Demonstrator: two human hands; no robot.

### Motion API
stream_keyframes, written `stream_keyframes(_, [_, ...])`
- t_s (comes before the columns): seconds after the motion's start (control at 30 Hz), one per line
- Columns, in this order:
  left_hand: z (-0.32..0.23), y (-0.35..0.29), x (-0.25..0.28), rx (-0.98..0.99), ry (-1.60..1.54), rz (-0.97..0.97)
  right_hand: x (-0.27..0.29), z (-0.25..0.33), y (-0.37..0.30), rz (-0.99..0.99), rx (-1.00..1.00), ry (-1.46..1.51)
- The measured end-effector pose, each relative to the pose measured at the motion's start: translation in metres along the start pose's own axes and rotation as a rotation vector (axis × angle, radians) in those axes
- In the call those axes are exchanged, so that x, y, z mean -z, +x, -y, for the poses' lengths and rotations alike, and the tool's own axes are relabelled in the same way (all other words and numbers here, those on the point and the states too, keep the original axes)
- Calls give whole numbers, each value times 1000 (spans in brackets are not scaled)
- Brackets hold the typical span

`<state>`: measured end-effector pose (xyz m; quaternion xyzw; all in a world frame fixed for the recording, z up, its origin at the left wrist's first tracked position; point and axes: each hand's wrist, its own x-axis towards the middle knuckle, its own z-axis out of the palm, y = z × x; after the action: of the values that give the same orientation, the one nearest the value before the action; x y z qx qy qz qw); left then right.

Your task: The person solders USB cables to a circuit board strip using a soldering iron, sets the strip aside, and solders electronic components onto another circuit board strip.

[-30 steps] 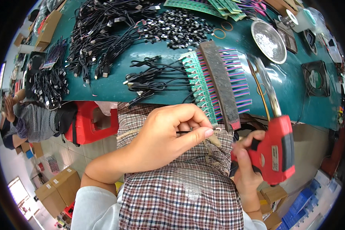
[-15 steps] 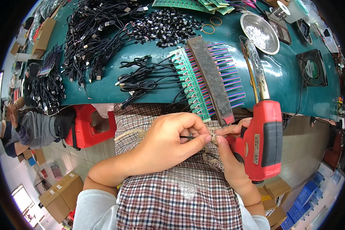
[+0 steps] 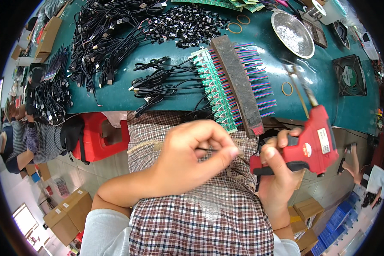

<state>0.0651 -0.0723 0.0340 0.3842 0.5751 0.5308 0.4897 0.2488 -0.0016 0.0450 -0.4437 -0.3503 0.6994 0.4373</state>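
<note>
**Black cable (image 3: 205, 149) held one-handed**

The right hand (image 3: 280, 166), wrapped around the red soldering gun (image 3: 315, 143), has moved away from the left hand (image 3: 194, 151), which alone now pinches the cable, near the lower end of the green circuit boards (image 3: 216, 94).

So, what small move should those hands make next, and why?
Probably the left hand should bring its pinched black wire to the nearby green board strip: other black cables run to that strip, and the right hand holds a red soldering gun.
</note>
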Motion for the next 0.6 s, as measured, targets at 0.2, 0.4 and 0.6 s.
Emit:
stream_keyframes(0.2, [7, 20, 13, 12, 502, -80, 33, -2, -19, 36, 168, -291])
stream_keyframes(0.4, [10, 30, 10, -26, 665, -41, 78, 14, -58, 155, 9, -625])
stream_keyframes(0.6, [11, 35, 16, -19, 697, -6, 124, 4, -61, 268, 229, -1051])
